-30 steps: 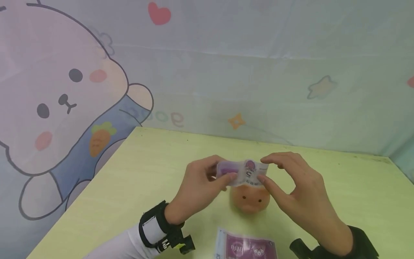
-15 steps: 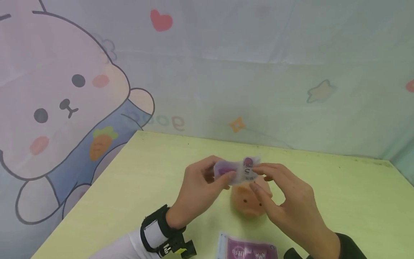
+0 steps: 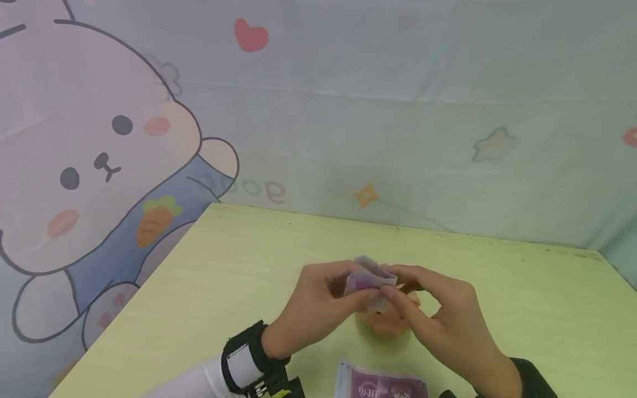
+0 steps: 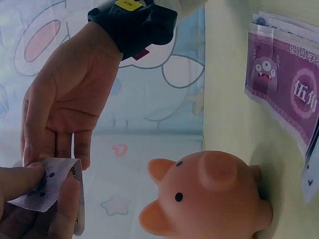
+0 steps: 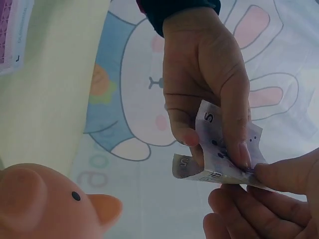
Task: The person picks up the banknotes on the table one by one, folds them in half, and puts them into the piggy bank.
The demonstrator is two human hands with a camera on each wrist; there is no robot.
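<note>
On the pale green tabletop (image 3: 522, 309), toward its near edge, sat an orange rubber piggy bank (image 3: 385, 323). A stack of purple play banknotes (image 3: 380, 384) lay at the near edge, close beside the pig. Just above the pig, left hand (image 3: 318, 307) and right hand (image 3: 438, 320) both pinched a small folded purple-and-white play banknote (image 3: 370, 282), thumbs against fingertips; its long axis ran left-right, hands equally near. Head view hid the pig's top. Right wrist view showed a printed 5, left wrist view the pig's snout.
</note>
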